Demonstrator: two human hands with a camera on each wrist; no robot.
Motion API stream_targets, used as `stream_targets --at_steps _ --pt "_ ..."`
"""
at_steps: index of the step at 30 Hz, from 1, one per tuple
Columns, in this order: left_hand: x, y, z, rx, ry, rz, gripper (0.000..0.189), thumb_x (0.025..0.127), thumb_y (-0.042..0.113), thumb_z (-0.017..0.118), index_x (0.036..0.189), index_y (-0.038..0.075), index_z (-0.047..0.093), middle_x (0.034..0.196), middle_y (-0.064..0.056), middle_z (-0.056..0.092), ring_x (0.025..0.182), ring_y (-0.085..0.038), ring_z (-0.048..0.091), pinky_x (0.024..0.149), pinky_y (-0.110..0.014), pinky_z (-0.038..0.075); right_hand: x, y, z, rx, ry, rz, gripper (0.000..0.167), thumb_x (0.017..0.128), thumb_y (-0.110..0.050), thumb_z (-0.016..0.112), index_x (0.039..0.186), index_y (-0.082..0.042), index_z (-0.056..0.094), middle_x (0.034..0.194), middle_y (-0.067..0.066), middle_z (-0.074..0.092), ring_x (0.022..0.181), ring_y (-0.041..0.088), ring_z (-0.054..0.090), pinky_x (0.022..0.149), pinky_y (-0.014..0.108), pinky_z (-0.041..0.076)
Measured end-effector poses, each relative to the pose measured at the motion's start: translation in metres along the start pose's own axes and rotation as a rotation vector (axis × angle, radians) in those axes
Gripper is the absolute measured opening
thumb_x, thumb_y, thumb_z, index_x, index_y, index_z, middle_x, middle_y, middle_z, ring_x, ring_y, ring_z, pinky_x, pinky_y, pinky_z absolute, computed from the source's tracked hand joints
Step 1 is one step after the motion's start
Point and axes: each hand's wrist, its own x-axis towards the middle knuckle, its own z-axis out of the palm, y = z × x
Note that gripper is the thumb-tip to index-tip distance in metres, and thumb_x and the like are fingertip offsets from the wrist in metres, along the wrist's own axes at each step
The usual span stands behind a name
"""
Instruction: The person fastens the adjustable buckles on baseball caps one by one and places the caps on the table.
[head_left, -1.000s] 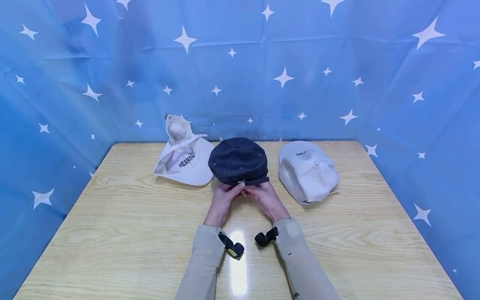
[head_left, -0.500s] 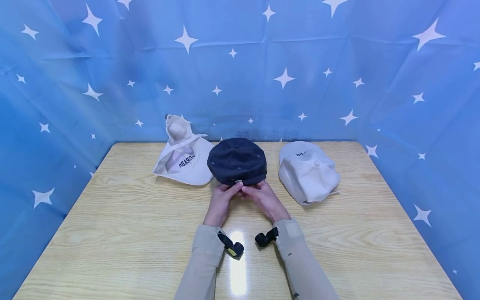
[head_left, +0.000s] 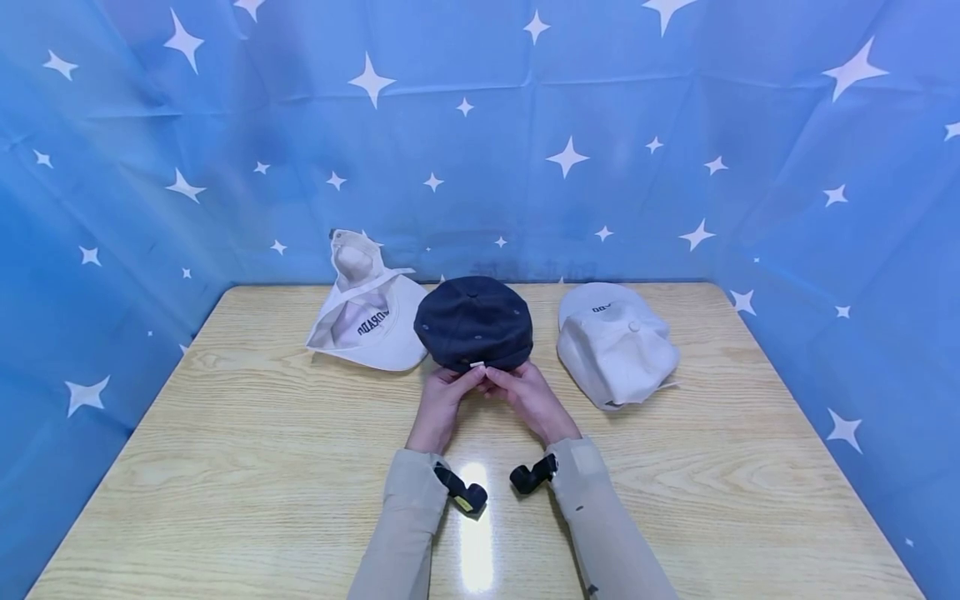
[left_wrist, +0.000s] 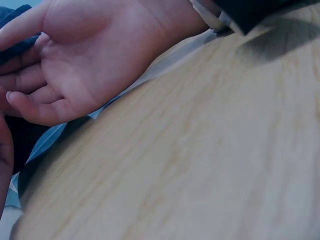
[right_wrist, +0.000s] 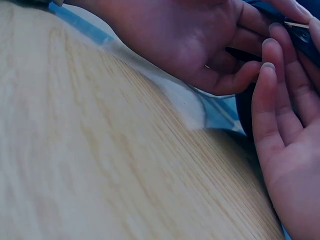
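Observation:
A dark navy cap is crown up at the table's far middle, its back strap toward me. My left hand pinches the strap beside a small metal buckle, thumb on top. Close beside it, my right hand also pinches the strap, with the thumb tips nearly meeting. The right wrist view shows my left hand with its lower fingers curled under, and the buckle between both hands. In the left wrist view, the palm of my right hand faces the camera. The cap's brim is hidden.
Left of the navy cap lies a white cap, its underside and dark lettering showing. Another white cap sits to the right, crown up. All rest on a wooden table before a blue curtain with white stars.
The strap end that stuck out to the right is no longer seen sticking out. The cap has shifted slightly left, and both hands have stayed at its back strap.

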Motion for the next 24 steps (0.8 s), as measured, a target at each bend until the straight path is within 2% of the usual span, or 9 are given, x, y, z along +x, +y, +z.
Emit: stream_targets --at_steps 15,20,24 --pt "-0.0003 0.002 -0.0009 0.044 0.022 0.013 0.024 0.072 0.03 0.074 0.079 0.007 0.07 0.071 -0.002 0.066 0.072 -0.015 0.06 0.075 -0.032 0.047 0.0014 0.0031 -0.0015 -0.031 0.039 -0.006 0.008 0.085 -0.01 0.06 0.092 -0.009 0.064 0.086 0.005 0.063 0.08 0.02 0.057 0.073 0.027 0.048" --pt "0.0004 0.001 -0.0011 0.024 0.031 0.016 0.02 0.073 0.027 0.073 0.077 0.008 0.069 0.068 -0.001 0.065 0.067 -0.014 0.059 0.072 -0.031 0.048 0.0018 0.0036 -0.002 -0.057 0.023 -0.013 0.009 0.086 -0.007 0.058 0.092 -0.009 0.065 0.086 0.006 0.063 0.08 0.019 0.058 0.073 0.028 0.048" --pt "0.001 0.0005 -0.0003 -0.045 0.016 -0.011 0.012 0.077 0.021 0.07 0.076 0.009 0.067 0.068 -0.002 0.064 0.068 -0.014 0.059 0.072 -0.028 0.048 0.0014 0.003 -0.0022 -0.036 0.02 -0.026 0.01 0.087 -0.007 0.057 0.092 -0.008 0.065 0.086 0.009 0.063 0.081 0.019 0.058 0.073 0.029 0.047"
